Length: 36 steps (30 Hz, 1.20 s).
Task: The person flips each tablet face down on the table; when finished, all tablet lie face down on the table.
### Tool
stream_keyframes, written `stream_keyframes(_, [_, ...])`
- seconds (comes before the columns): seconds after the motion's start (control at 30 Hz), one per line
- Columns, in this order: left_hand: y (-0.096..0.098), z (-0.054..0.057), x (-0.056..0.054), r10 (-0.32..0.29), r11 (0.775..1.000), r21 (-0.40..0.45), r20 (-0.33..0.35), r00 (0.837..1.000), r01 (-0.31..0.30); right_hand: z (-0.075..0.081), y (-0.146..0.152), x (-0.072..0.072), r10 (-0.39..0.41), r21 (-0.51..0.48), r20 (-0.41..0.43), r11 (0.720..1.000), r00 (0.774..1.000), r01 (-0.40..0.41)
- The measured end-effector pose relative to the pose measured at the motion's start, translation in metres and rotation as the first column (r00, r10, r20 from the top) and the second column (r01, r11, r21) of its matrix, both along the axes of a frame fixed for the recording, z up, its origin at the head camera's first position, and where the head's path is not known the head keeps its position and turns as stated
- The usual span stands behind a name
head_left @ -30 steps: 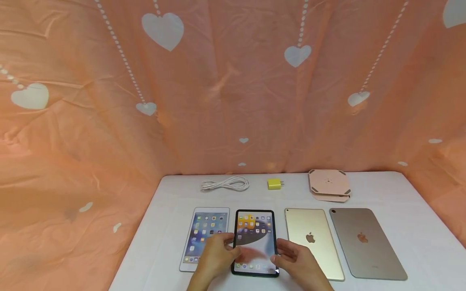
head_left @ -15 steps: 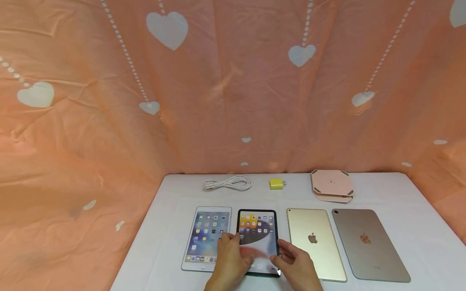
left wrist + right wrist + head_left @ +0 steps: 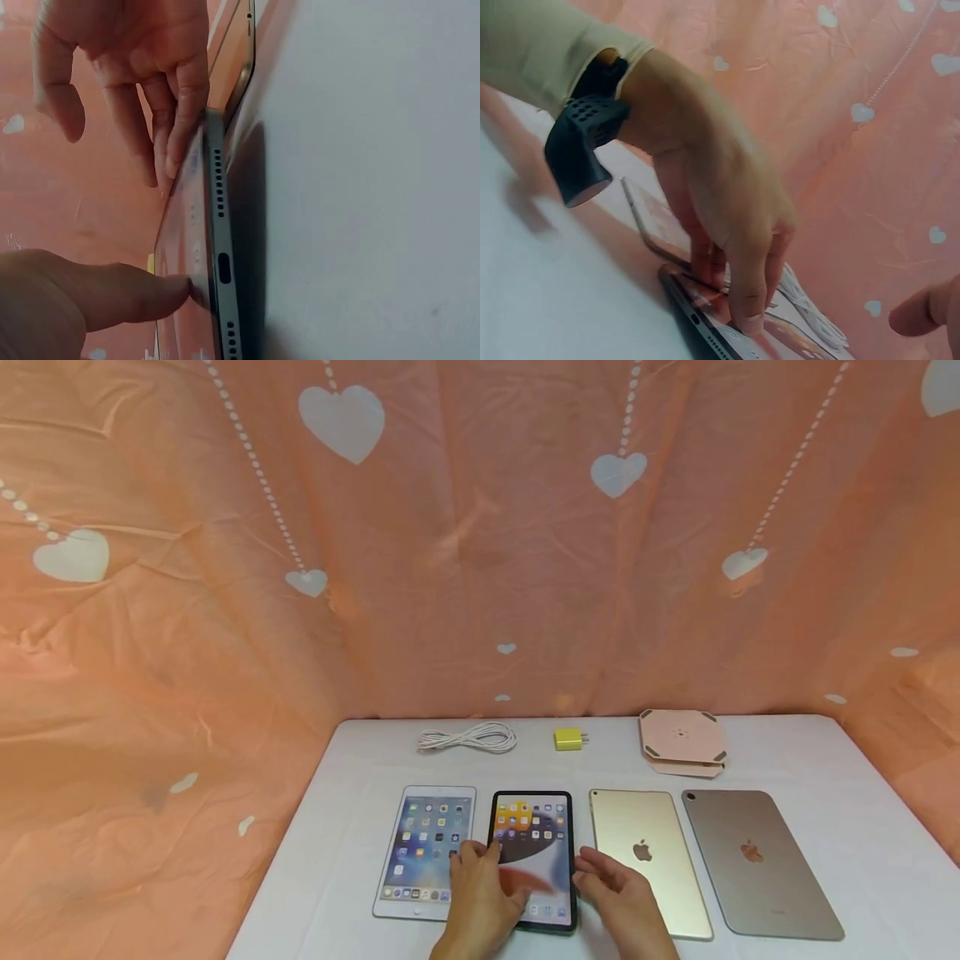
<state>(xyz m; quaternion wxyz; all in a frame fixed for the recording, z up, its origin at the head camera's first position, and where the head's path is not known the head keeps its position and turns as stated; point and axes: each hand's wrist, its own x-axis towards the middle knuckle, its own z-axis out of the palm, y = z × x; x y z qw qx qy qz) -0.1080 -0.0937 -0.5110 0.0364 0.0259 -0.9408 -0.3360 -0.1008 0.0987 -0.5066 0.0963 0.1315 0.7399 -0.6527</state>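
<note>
A black-bezelled tablet (image 3: pixel 531 881) with its screen lit lies in the middle of the row. My left hand (image 3: pixel 480 897) grips its left edge, thumb on the lower screen and fingers at the side. In the left wrist view the tablet's port edge (image 3: pixel 221 232) has a dark shadow beneath it. My right hand (image 3: pixel 628 902) is at the tablet's right edge. Its fingers are fairly straight, and its thumb (image 3: pixel 919 319) stands apart from the screen. Left of this tablet is a white tablet (image 3: pixel 412 860), lit too, which my left hand partly overlaps.
To the right lie a gold tablet (image 3: pixel 626 822) and a grey tablet (image 3: pixel 765 877), both back up. Along the rear of the white table (image 3: pixel 322 860) are a coiled white cable (image 3: pixel 468 737), a yellow charger plug (image 3: pixel 568 740) and a pink folding stand (image 3: pixel 681 737).
My left hand has shifted right, its thumb farther over the screen. My right thumb has come off the screen's edge. The tablet has moved slightly to the right.
</note>
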Motion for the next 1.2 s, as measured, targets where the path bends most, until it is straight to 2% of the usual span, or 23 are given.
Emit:
stream_keyframes(0.1, [0.000,0.003,0.000,0.002,1.000,0.026,0.043,0.999,-0.003,0.001,0.004,-0.003,-0.016,-0.112,0.026,0.994,1.000,0.019])
stream_keyframes(0.2, [0.001,0.006,0.000,0.001,0.997,0.077,0.105,0.994,-0.009,-0.002,0.009,-0.007,-0.002,-0.244,0.046,0.970,0.999,0.013])
stream_keyframes(0.3, [0.002,0.008,-0.001,-0.042,0.987,0.160,0.166,0.985,0.015,-0.007,0.013,-0.007,0.075,-0.396,0.031,0.917,0.997,-0.057])
stream_keyframes(0.43, [0.004,0.008,0.001,-0.117,0.965,0.255,0.196,0.974,0.065,-0.014,0.017,-0.006,0.194,-0.542,-0.007,0.823,0.981,-0.167])
stream_keyframes(0.5, [0.005,0.009,0.003,-0.144,0.954,0.287,0.199,0.969,0.083,-0.014,0.016,-0.005,0.217,-0.557,-0.010,0.809,0.976,-0.186])
stream_keyframes(0.57, [0.005,0.011,0.003,-0.160,0.943,0.323,0.219,0.962,0.084,-0.014,0.013,-0.004,0.227,-0.543,-0.016,0.816,0.974,-0.199])
stream_keyframes(0.7, [0.006,0.011,0.002,-0.223,0.908,0.408,0.263,0.939,0.101,-0.016,0.001,-0.003,0.216,-0.419,-0.062,0.880,0.974,-0.222])
stream_keyframes(0.83, [0.006,-0.005,0.001,-0.280,0.888,0.427,0.203,0.938,0.173,-0.024,-0.008,-0.001,0.248,-0.291,-0.141,0.915,0.958,-0.280])
stream_keyframes(0.93, [0.004,-0.015,0.002,-0.320,0.860,0.461,0.155,0.934,0.218,-0.030,-0.011,-0.002,0.303,-0.244,-0.187,0.907,0.934,-0.343])
stream_keyframes(1.03, [-0.001,-0.015,0.003,-0.377,0.802,0.523,0.071,0.923,0.288,-0.040,-0.014,-0.004,0.311,-0.213,-0.200,0.912,0.929,-0.351])
stream_keyframes(1.07, [-0.003,-0.012,0.003,-0.382,0.781,0.555,0.062,0.922,0.286,-0.044,-0.015,-0.006,0.322,-0.201,-0.200,0.911,0.926,-0.360])
stream_keyframes(1.1, [-0.004,-0.008,0.003,-0.389,0.751,0.594,0.048,0.920,0.287,-0.050,-0.015,-0.008,0.319,-0.195,-0.193,0.914,0.928,-0.355])
stream_keyframes(1.2, [-0.009,0.009,0.005,-0.384,0.677,0.694,0.049,0.922,0.245,-0.064,-0.016,-0.012,0.291,-0.159,-0.137,0.937,0.947,-0.311])
